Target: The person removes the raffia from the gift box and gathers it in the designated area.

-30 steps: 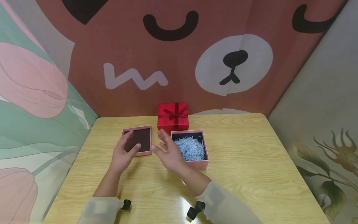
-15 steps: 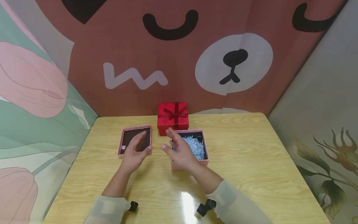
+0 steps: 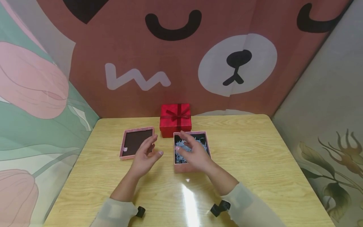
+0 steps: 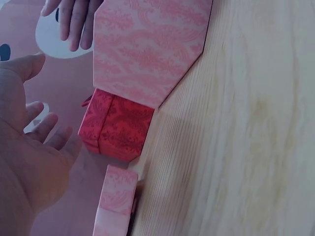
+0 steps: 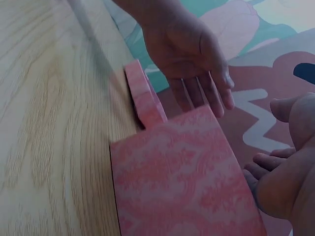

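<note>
The wooden table point(image 3: 241, 176) spreads beneath both hands and well out past the right one. On it, under the right hand, the pink box point(image 3: 182, 168) stands uncovered, its front wall showing just below the fingers. Farther off, beyond and roughly between the hands, sits the red box point(image 3: 175, 130), which looks closed, a ribbon point(image 3: 177, 116) tied over its top. The pink lid point(image 3: 137, 142) lies inner side up, ahead and to the left of the left hand point(image 3: 145, 160), whose fingers overlap its edge from above. Both the left hand and the right hand point(image 3: 197, 154) have loose, spread fingers and hold nothing (whether the right fingertips brush the filling cannot be told). Blue paper shreds point(image 3: 180, 159) lie in the box below that hand. Judging progress, uncovering and filling seem done; the lid is not yet on, and no other contents show.
</note>
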`<state>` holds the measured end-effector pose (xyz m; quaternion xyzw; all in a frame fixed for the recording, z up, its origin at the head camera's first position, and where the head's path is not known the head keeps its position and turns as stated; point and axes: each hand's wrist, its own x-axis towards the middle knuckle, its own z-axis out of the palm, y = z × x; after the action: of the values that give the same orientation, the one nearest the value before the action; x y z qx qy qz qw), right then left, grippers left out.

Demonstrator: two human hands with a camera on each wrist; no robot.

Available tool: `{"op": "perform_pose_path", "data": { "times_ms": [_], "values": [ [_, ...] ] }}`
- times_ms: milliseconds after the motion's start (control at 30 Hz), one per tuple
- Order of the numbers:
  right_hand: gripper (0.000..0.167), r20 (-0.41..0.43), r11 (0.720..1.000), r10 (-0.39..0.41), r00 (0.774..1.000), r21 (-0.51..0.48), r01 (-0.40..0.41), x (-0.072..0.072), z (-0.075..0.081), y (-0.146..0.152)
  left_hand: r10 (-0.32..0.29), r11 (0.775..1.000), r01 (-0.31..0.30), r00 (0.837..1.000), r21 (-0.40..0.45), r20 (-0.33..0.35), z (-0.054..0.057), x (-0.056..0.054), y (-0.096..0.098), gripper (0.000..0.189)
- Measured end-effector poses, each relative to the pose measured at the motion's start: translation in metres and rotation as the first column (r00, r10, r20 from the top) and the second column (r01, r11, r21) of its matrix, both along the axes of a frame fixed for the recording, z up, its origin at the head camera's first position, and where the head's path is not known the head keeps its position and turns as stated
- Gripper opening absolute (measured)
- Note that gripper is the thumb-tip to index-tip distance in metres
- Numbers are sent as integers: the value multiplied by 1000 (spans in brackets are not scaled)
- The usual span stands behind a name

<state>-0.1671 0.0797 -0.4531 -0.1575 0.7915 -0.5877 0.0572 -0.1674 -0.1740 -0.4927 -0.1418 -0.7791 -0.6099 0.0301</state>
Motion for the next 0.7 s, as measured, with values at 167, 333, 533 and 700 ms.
{"op": "perform_pose_path", "data": {
  "times_ms": [167, 333, 533, 700],
  "values": [
    [68, -26, 999, 1, 1000, 44, 0, -2, -3, 12, -31, 999, 31, 999, 11, -17, 1, 2, 6, 69],
    [65, -54, 997, -5, 999, 80, 10, -2, -4, 23, -55, 998, 56, 998, 25, -39, -6, 1, 11, 68],
    [64, -79, 991, -10, 997, 135, 21, -4, -4, 39, -81, 996, 82, 996, 20, -40, -9, 3, 21, 70],
    [67, -148, 979, 48, 988, 201, -17, -7, -4, 49, -110, 994, 109, 994, -9, -18, -15, 4, 31, 71]
  ]
}}
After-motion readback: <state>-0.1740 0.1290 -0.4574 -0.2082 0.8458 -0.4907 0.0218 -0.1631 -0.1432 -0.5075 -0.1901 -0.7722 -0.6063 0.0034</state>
